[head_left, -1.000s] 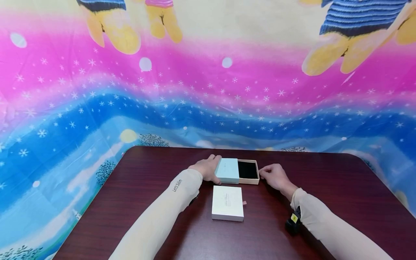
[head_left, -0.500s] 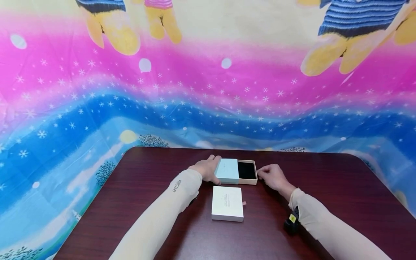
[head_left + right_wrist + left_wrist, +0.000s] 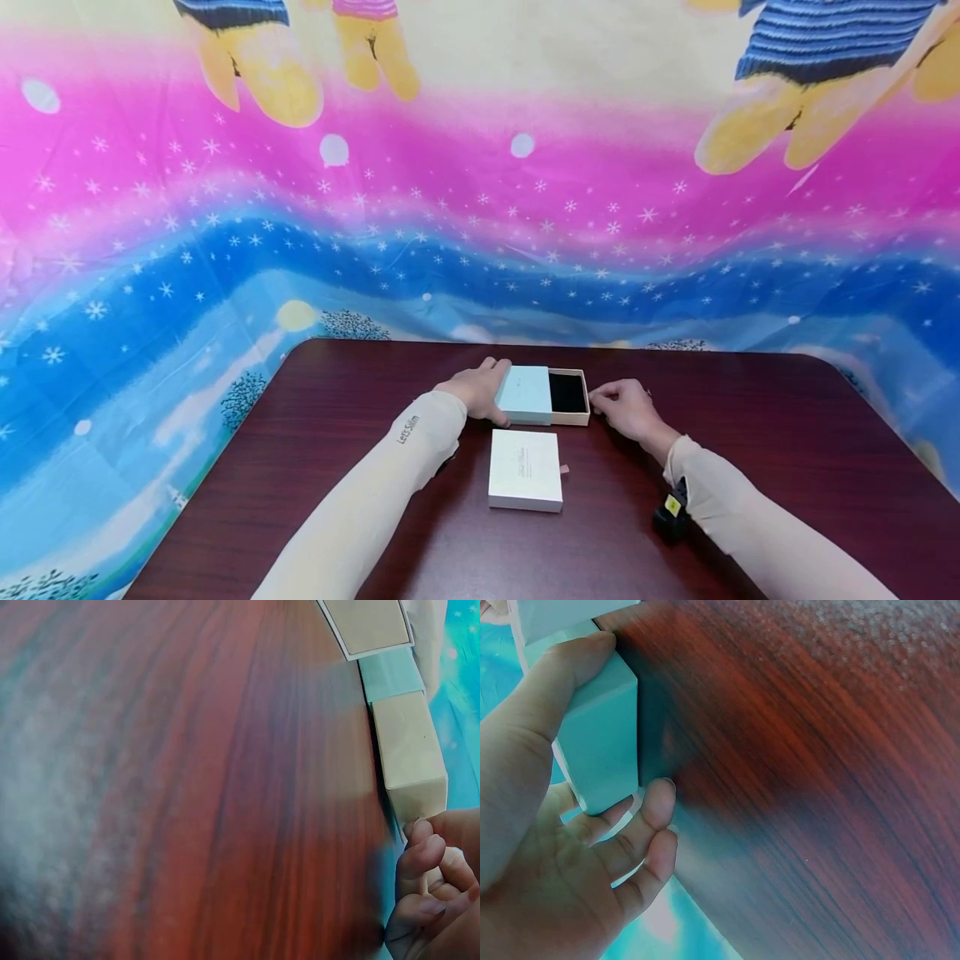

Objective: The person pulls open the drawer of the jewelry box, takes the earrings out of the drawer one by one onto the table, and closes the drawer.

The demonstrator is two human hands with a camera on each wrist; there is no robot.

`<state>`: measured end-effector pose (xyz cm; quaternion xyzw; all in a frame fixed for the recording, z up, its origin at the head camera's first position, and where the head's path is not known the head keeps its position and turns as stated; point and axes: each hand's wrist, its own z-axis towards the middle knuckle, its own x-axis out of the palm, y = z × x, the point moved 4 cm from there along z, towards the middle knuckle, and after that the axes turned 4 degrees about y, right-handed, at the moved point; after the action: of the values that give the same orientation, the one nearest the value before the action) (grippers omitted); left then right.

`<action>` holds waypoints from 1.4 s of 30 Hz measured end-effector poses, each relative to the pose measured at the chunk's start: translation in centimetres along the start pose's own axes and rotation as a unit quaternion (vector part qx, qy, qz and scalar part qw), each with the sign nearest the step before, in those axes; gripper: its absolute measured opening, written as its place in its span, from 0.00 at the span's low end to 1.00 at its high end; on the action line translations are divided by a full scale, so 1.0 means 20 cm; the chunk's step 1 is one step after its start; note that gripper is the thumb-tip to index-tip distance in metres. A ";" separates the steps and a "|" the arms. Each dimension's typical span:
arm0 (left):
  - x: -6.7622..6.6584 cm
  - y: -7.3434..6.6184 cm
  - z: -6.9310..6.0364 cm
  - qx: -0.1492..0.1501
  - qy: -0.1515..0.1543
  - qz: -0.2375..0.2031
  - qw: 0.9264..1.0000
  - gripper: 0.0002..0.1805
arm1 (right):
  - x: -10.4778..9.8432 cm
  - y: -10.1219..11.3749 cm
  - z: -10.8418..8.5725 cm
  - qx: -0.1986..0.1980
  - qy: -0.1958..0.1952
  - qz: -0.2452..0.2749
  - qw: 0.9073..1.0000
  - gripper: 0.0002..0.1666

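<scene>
Slid tray deeper toward nine o'clock into blue sleeve, gripped by left hand; with fingers of right hand narrowly bunched, cannot tell on what.

Head cam's nice and bright, soft even light over the backdrop and table, with a pale sheen toward the table's near edge and soft dark patches beside the sleeves. Tops of the light blue box and white box look kinda washed out, so the small print's mush. Left wrist is dimmer with a teal cast, speckly glare well away from the visible table edge, left hand shaded. Right wrist's worst: smeared wood grain, milky glare, fuzzy darkness hugging the table edge
</scene>
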<state>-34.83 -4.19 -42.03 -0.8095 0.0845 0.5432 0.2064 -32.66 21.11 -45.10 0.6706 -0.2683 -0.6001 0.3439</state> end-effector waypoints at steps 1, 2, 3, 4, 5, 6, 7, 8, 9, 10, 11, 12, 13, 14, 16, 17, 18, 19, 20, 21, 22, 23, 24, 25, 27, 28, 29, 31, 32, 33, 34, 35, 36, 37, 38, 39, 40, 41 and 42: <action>0.00 0.00 0.00 0.000 -0.001 0.000 1.000 0.55 | 0.00 0.00 0.00 0.002 -0.001 0.001 1.000 0.15; 0.00 0.00 0.00 -0.001 -0.001 0.000 1.000 0.55 | 0.00 0.00 0.00 0.004 0.000 0.006 1.000 0.15; 0.00 0.00 0.00 -0.002 -0.002 0.000 1.000 0.55 | 0.00 0.00 0.00 0.003 0.001 0.008 1.000 0.15; 0.00 0.00 0.00 -0.002 -0.003 0.001 1.000 0.55 | 0.00 0.00 0.00 0.001 0.002 0.009 1.000 0.15; 0.00 0.00 0.00 -0.003 -0.003 0.001 1.000 0.54 | 0.00 0.00 0.00 0.000 0.002 0.010 1.000 0.15; 0.00 0.00 0.00 -0.004 -0.004 0.001 1.000 0.54 | 0.01 0.00 0.00 -0.001 0.003 0.011 1.000 0.15; 0.00 0.00 0.00 -0.004 -0.004 0.001 1.000 0.54 | 0.01 -0.01 0.00 -0.002 0.003 0.013 1.000 0.15; 0.00 0.00 0.00 -0.005 -0.004 0.001 1.000 0.54 | 0.01 0.00 0.00 -0.004 0.004 0.015 1.000 0.15; 0.00 0.00 0.00 -0.004 -0.005 0.001 1.000 0.54 | 0.01 0.00 0.00 -0.007 0.004 0.015 1.000 0.15; 0.00 0.00 0.00 -0.004 -0.005 0.001 1.000 0.54 | 0.01 0.00 0.00 -0.007 0.005 0.016 1.000 0.15; 0.00 0.00 0.00 -0.003 -0.006 0.001 1.000 0.54 | 0.01 0.00 0.00 -0.007 0.006 0.018 1.000 0.15; 0.00 0.00 0.00 -0.003 -0.006 0.001 1.000 0.54 | 0.01 0.00 0.00 -0.009 0.008 0.019 1.000 0.15; 0.00 0.00 0.00 -0.003 -0.007 0.001 1.000 0.54 | 0.01 0.00 0.00 -0.009 0.008 0.019 1.000 0.15; 0.00 0.00 0.00 -0.002 -0.007 0.001 1.000 0.54 | 0.01 0.00 0.00 -0.010 0.008 0.019 1.000 0.15; 0.00 0.00 0.00 -0.002 -0.006 0.000 1.000 0.54 | 0.02 0.01 0.00 -0.008 0.009 0.018 1.000 0.15; 0.00 0.00 0.00 -0.003 -0.005 0.000 1.000 0.54 | 0.02 0.01 0.00 -0.006 0.009 0.017 1.000 0.15; 0.00 0.00 0.00 -0.004 -0.005 0.000 1.000 0.54 | 0.02 0.01 0.00 -0.009 0.010 0.015 1.000 0.15; 0.00 0.00 0.00 -0.004 -0.005 -0.001 1.000 0.54 | 0.02 0.01 0.00 -0.007 0.010 0.015 1.000 0.15; 0.00 0.00 0.00 -0.004 -0.005 -0.002 1.000 0.55 | 0.02 0.01 0.00 -0.007 0.011 0.014 1.000 0.15; -0.01 0.00 -0.01 -0.004 -0.004 -0.003 1.000 0.55 | 0.03 0.01 0.00 -0.006 0.010 0.013 1.000 0.15; -0.01 0.00 -0.01 -0.004 -0.004 -0.004 1.000 0.55 | 0.03 0.02 0.00 -0.009 0.010 0.011 1.000 0.15; -0.01 0.00 -0.01 -0.004 -0.003 -0.004 1.000 0.55 | 0.03 0.02 0.00 -0.010 0.009 0.010 1.000 0.15; -0.01 0.00 -0.01 -0.003 -0.003 -0.005 1.000 0.55 | 0.03 0.02 0.00 -0.015 0.010 0.007 1.000 0.15; -0.01 -0.01 -0.01 -0.003 -0.002 -0.005 1.000 0.55 | 0.03 0.02 0.00 -0.012 0.007 0.006 1.000 0.15; -0.01 -0.01 -0.01 -0.003 -0.001 -0.005 1.000 0.55 | 0.03 0.02 0.01 -0.013 0.006 0.003 1.000 0.15; -0.01 0.00 -0.01 -0.003 -0.002 -0.004 1.000 0.55 | 0.03 0.03 0.01 -0.016 0.008 0.001 1.000 0.15; -0.01 -0.01 -0.01 -0.003 -0.002 -0.004 1.000 0.55 | 0.03 0.03 0.01 -0.015 0.008 -0.001 1.000 0.15; -0.01 -0.01 -0.01 -0.004 -0.001 -0.003 1.000 0.55 | 0.03 0.03 0.01 -0.013 0.008 0.000 1.000 0.15; -0.01 -0.01 -0.01 -0.005 -0.001 -0.003 1.000 0.55 | 0.03 0.03 0.01 -0.016 0.009 -0.002 1.000 0.14; 0.00 -0.01 -0.01 -0.005 0.000 -0.003 1.000 0.55 | 0.04 0.03 0.01 -0.016 0.008 -0.003 1.000 0.14; 0.00 0.00 -0.01 -0.005 0.000 -0.003 1.000 0.55 | 0.04 0.03 0.01 -0.017 0.008 -0.003 1.000 0.14; 0.00 0.00 -0.01 -0.005 -0.001 -0.002 1.000 0.55 | 0.04 0.03 0.01 -0.015 0.006 -0.001 1.000 0.14; 0.00 0.00 0.00 -0.005 -0.001 -0.001 1.000 0.55 | 0.04 0.03 0.01 -0.017 0.006 -0.001 1.000 0.14; 0.00 0.00 0.00 -0.005 -0.002 0.000 1.000 0.54 | 0.04 0.03 0.01 -0.016 0.004 -0.001 1.000 0.14; 0.00 0.00 0.00 -0.004 -0.004 0.001 1.000 0.54 | 0.04 0.03 0.01 -0.017 0.004 -0.002 1.000 0.14; 0.00 0.00 0.00 -0.004 -0.004 0.003 1.000 0.54 | 0.04 0.03 0.01 -0.016 0.004 0.000 1.000 0.14; 0.00 0.00 0.00 -0.004 -0.005 0.003 1.000 0.54 | 0.04 0.03 0.01 -0.016 0.003 0.000 1.000 0.13; 0.00 0.00 0.00 -0.003 -0.005 0.004 1.000 0.54 | 0.04 0.04 0.01 -0.017 0.003 -0.001 1.000 0.14; 0.00 0.00 0.00 -0.003 -0.005 0.002 1.000 0.54 | 0.04 0.04 0.01 -0.017 0.003 -0.003 1.000 0.14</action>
<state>-34.87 -4.17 -42.03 -0.8073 0.0838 0.5476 0.2037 -32.80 19.96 -45.09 0.6673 -0.2544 -0.6037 0.3543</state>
